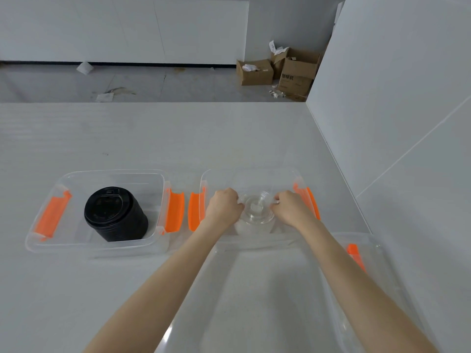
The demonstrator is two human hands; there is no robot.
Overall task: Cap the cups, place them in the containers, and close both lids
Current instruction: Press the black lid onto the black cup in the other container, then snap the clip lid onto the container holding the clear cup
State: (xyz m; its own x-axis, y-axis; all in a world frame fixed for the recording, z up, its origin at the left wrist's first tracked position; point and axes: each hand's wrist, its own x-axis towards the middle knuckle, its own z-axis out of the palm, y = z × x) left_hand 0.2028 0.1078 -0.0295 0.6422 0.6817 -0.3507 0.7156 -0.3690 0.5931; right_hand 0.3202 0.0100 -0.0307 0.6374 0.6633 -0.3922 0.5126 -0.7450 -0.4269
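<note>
A black cup [116, 215] with a black cap stands upright inside the left clear container [46, 248], which has orange latches. In the right clear container [249, 177] stands a clear cup [257, 212] with a clear cap on top. My left hand [224, 207] grips the cap's left rim and my right hand [289, 208] grips its right rim, fingers curled over the edge. A clear container lid [267, 289] with an orange latch lies on the table close to me, under my forearms.
The white table [153, 138] meets a white wall on the right. Beyond its far edge lies a grey floor with open cardboard boxes [280, 70] and paper scraps. Orange latches [184, 211] stick out between the two containers.
</note>
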